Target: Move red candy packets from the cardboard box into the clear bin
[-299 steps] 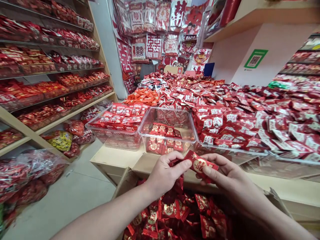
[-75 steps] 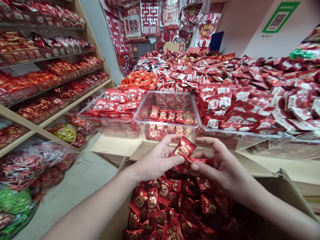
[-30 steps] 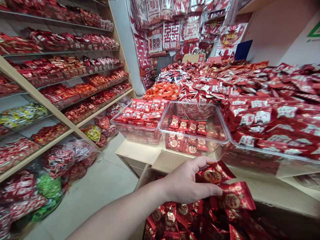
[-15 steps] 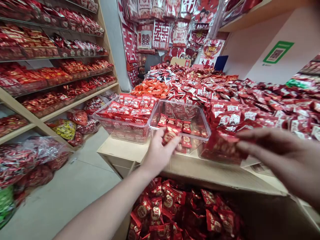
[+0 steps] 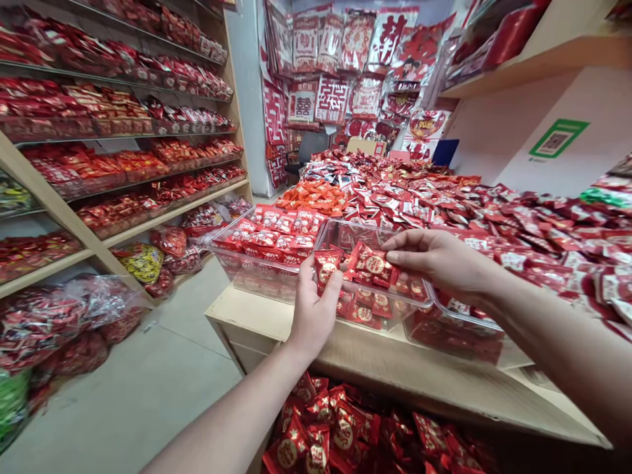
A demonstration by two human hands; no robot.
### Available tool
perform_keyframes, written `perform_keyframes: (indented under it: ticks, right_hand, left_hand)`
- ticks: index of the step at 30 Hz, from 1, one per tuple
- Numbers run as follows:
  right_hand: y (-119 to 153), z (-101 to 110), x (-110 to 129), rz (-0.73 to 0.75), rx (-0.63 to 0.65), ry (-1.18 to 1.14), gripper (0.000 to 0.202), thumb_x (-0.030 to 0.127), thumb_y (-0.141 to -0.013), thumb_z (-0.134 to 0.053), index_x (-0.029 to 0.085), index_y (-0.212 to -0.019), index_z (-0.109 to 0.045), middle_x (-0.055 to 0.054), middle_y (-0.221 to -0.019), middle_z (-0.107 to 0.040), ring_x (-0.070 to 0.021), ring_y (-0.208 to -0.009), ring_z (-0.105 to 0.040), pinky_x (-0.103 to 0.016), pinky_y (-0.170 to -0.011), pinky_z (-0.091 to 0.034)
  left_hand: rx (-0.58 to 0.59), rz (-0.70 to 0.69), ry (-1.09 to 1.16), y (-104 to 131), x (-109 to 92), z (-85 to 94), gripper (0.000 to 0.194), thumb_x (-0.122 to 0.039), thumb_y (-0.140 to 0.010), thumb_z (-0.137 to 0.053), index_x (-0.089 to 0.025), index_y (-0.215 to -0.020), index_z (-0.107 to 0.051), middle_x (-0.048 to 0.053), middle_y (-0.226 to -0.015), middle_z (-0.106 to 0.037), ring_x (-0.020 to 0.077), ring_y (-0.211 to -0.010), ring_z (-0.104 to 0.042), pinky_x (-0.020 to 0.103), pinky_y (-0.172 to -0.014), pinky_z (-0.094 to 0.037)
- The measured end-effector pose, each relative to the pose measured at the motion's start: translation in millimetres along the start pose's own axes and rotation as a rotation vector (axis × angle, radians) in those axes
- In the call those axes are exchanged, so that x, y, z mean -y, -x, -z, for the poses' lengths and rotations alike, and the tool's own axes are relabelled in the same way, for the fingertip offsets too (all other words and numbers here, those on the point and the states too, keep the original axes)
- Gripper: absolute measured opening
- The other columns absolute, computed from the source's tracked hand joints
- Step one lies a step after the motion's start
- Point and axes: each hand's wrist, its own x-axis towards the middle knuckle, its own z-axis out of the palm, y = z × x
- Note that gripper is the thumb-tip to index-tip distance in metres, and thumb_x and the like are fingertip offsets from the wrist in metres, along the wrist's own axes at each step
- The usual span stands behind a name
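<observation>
My left hand (image 5: 318, 306) is closed on a red wrapped candy (image 5: 326, 268) with a gold round print, held upright between thumb and fingers. To its right, my right hand (image 5: 434, 257) pinches the right end of another red wrapped candy (image 5: 374, 263). Both candies are above a clear plastic bin (image 5: 424, 301), where more of the same red candies (image 5: 363, 309) lie. Part of the bin's inside is hidden behind my hands. Below, an open cardboard box (image 5: 444, 375) holds many loose red candies (image 5: 340, 421).
At left of the bin stands a second clear bin (image 5: 257, 276) full of red packets; a third clear bin (image 5: 459, 336) is on the right. Heaps of wrapped sweets (image 5: 415, 191) cover the table behind. Stocked shelves (image 5: 118, 138) and bagged sweets (image 5: 74, 329) line the left.
My right hand has moved left from above the right-hand bin to the middle bin, and a candy now shows in its fingers. My left hand still holds its candy. The view has tilted up.
</observation>
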Motion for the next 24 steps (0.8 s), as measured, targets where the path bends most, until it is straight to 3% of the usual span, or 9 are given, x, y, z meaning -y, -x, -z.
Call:
perform_keyframes:
  ticks: [3,7,11,14,16,19,22,24]
  right_hand:
    - [8,-12,0,0.053,0.003,0.073,0.018,0.031,-0.065,-0.062,0.016,-0.074,-0.057,0.0,-0.062,-0.057,-0.0094,-0.052,-0.05,-0.025,-0.05,-0.043]
    - [11,-29,0,0.256,-0.147,0.339,0.018,0.035,-0.069,-0.058,0.017,-0.07,-0.06,-0.003,-0.072,-0.06,-0.014,-0.067,-0.053,-0.028,-0.062,-0.043]
    - [16,-40,7,0.08,-0.048,0.141,0.035,0.049,-0.076,-0.043,0.017,-0.067,-0.055,-0.003,-0.065,-0.058,-0.0121,-0.057,-0.052,-0.025,-0.051,-0.042]
    - [19,-41,6,-0.029,-0.049,-0.072,0.02,0.036,-0.074,-0.052,0.016,-0.076,-0.054,-0.002,-0.069,-0.058,-0.0098,-0.057,-0.052,-0.022,-0.052,-0.044]
    - [19,-40,1,0.005,-0.105,-0.188,0.022,0.026,-0.068,-0.059,0.017,-0.087,-0.053,-0.002,-0.078,-0.059,-0.0092,-0.062,-0.053,-0.023,-0.057,-0.046]
    - [19,-38,-7,0.126,-0.208,-0.341,0.036,0.023,-0.064,-0.063,0.018,-0.096,-0.048,-0.003,-0.093,-0.058,-0.0101,-0.072,-0.055,-0.025,-0.066,-0.048]
    - [21,-38,-12,0.189,-0.237,-0.34,0.035,0.027,-0.064,-0.064,0.019,-0.094,-0.048,-0.004,-0.094,-0.058,-0.0124,-0.077,-0.057,-0.028,-0.069,-0.048]
    - [23,-36,-11,0.204,-0.215,-0.253,0.031,0.029,-0.064,-0.064,0.018,-0.089,-0.049,-0.004,-0.087,-0.06,-0.013,-0.074,-0.057,-0.028,-0.067,-0.048]
  left_hand:
    - [-0.004,-0.031,-0.042,0,-1,-2.0,0.034,-0.026,-0.074,-0.056,-0.02,-0.104,-0.041,0.006,-0.103,-0.056,0.0141,-0.082,-0.058,0.024,-0.064,-0.049]
    - [-0.064,-0.114,-0.135,2,-1,-1.5,0.03,-0.023,-0.072,-0.058,-0.019,-0.098,-0.046,0.004,-0.096,-0.06,0.0136,-0.083,-0.058,0.029,-0.077,-0.047]
    - [0.009,-0.309,-0.299,10,-3,-1.1,0.022,-0.015,-0.07,-0.058,-0.02,-0.091,-0.054,0.001,-0.093,-0.061,0.0139,-0.086,-0.058,0.029,-0.083,-0.043]
    - [0.12,-0.413,-0.386,15,-5,-2.6,0.018,-0.008,-0.069,-0.057,-0.021,-0.083,-0.057,0.001,-0.093,-0.061,0.0147,-0.092,-0.055,0.03,-0.087,-0.04]
    - [0.061,-0.388,-0.332,17,-6,-5.0,0.018,-0.01,-0.071,-0.056,-0.021,-0.085,-0.054,0.002,-0.099,-0.058,0.0153,-0.097,-0.053,0.031,-0.089,-0.039]
    - [-0.058,-0.207,-0.2,18,-6,-9.3,0.02,-0.02,-0.076,-0.053,-0.021,-0.094,-0.047,0.004,-0.101,-0.056,0.0144,-0.09,-0.056,0.029,-0.079,-0.045]
    - [-0.028,-0.025,-0.126,17,-4,-11.1,0.021,-0.026,-0.074,-0.055,-0.018,-0.092,-0.048,0.002,-0.085,-0.06,0.0115,-0.064,-0.059,0.025,-0.059,-0.049]
    - [-0.034,0.021,-0.074,15,-1,-10.0,0.022,-0.027,-0.072,-0.058,-0.016,-0.089,-0.049,0.001,-0.08,-0.06,0.0102,-0.057,-0.057,0.024,-0.053,-0.049]
